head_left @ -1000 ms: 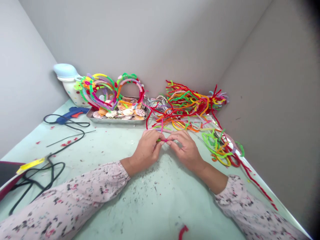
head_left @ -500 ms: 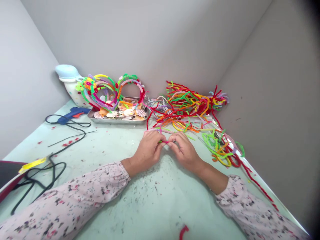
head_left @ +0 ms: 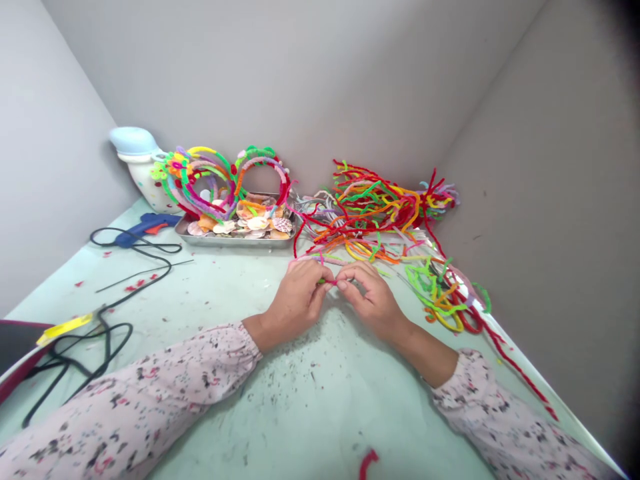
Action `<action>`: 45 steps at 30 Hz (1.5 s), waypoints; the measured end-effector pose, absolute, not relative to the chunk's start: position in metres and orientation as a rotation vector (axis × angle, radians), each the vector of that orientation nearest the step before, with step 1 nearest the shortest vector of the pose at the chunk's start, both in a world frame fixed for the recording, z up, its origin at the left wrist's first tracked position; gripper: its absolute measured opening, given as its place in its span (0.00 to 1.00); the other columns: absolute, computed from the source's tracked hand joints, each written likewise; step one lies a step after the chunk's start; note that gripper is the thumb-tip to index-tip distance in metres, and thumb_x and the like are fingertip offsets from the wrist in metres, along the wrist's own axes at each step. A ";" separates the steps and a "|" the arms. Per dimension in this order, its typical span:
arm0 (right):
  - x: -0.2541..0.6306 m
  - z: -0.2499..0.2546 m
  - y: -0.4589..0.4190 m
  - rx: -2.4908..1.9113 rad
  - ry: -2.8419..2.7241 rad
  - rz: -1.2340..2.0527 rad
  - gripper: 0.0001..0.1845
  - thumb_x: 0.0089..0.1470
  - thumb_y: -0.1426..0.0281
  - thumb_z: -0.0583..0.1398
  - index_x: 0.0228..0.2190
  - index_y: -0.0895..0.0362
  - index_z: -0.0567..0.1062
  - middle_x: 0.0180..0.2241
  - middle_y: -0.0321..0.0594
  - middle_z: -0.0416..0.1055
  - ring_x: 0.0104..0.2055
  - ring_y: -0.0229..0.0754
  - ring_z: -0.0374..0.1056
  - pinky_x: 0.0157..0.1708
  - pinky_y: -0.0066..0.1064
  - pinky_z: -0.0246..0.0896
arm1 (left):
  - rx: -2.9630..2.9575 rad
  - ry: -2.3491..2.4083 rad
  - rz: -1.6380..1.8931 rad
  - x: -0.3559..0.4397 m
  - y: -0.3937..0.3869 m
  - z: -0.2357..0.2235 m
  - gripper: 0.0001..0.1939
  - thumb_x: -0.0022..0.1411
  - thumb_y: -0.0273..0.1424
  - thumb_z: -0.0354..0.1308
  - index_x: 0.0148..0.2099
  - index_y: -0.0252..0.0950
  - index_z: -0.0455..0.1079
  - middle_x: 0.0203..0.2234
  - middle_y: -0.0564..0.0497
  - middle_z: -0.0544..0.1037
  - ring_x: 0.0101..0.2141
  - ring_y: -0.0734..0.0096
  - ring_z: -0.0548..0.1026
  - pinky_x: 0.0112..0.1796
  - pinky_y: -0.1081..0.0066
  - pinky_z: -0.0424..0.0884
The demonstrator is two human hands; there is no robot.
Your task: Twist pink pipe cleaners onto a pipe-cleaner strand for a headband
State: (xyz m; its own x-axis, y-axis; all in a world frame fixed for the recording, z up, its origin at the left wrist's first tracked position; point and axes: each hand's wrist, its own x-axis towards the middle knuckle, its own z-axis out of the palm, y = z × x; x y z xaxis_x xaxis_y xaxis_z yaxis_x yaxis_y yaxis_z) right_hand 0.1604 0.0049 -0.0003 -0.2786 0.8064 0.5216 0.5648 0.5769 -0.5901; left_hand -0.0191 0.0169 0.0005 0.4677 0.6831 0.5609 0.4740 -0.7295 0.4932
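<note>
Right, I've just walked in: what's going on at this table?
A person pinches a short green and pink pipe cleaner between the left hand and right hand, just above the pale green table. Beyond lie heaps of loose pipe cleaners, a metal tray of seashells, pipe-cleaner hoops and a blue glue gun.

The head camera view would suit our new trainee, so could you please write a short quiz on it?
1. True or false: the blue hot glue gun lies to the right of the metal tray.
2. What fills the metal tray? A) seashells B) beads C) buttons
3. What material is the short green and pink piece pinched between the left hand and the right hand?

Key: 1 false; 2 A; 3 pipe cleaner.
</note>
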 end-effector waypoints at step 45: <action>0.159 -0.001 0.003 -1.059 -1.896 0.345 0.05 0.57 0.70 0.55 0.35 0.53 0.71 0.38 0.40 0.69 0.46 0.44 0.64 0.49 0.39 0.58 | 2.416 1.003 1.104 -0.018 0.018 -0.001 0.05 0.64 0.29 0.49 0.40 0.36 0.66 0.33 0.49 0.73 0.37 0.66 0.69 0.42 0.63 0.61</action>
